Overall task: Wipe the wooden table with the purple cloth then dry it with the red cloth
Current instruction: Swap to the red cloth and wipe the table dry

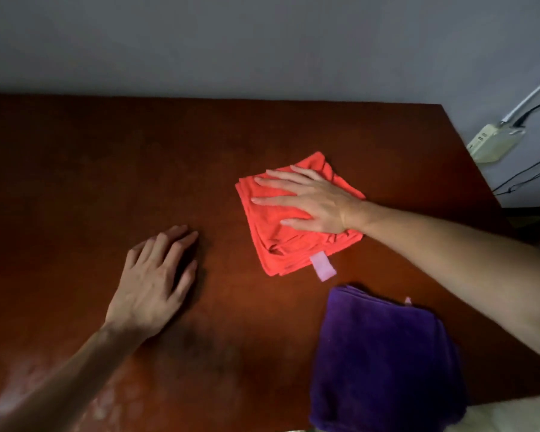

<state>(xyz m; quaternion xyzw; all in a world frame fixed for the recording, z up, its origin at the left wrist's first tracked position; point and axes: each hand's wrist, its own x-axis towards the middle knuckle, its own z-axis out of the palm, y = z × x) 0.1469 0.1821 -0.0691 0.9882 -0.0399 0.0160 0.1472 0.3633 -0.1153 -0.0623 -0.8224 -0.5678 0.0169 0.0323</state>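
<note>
A folded red cloth [281, 244] with a pale pink tag lies on the wooden table [91, 166], right of the middle. My right hand [312, 202] presses flat on top of it, fingers straight and spread. The folded purple cloth [384, 363] lies at the table's near right, close to the front edge and under my right forearm. My left hand [155, 279] rests on the bare wood left of the red cloth, fingers lightly bent, holding nothing.
A grey wall runs behind the table. Beyond the table's right edge a pale power strip [493, 141] with cables hangs at the wall. Faint pale smears show on the near left of the tabletop [28, 385].
</note>
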